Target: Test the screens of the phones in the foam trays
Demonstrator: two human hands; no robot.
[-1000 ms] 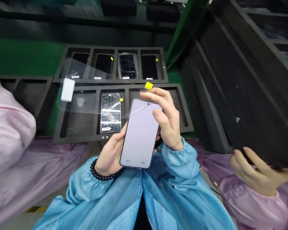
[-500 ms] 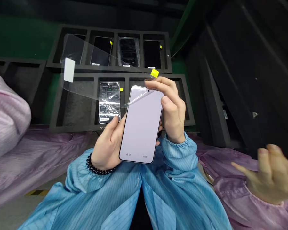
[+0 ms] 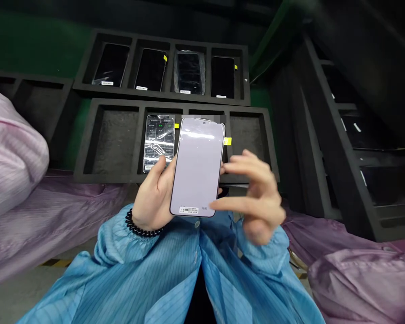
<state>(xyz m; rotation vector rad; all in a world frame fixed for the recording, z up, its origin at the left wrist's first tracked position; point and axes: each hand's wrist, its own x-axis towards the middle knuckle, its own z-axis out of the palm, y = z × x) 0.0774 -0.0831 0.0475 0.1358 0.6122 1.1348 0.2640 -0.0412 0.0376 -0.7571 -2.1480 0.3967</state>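
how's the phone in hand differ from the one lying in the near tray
The held phone has a plain pale lit screen and is raised by the left hand; the tray phone shows a dark grid under crinkled film and lies in a foam slot. Both are upright with a yellow tab.

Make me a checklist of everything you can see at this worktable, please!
Surface: green bench top, mostly covered by black foam trays.
Job's things: phone with a lit pale screen, upright, a barcode sticker near its bottom edge and a yellow tab at its right side.
Clutter: near tray holds one film-wrapped phone; far tray holds four dark phones.
Fingers: left hand grips the phone from behind; right hand is blurred, fingers spread beside the phone, holding nothing.
Cables: nothing seen.
Surroundings: pink sleeves of other people on both sides; stacked black trays at right.
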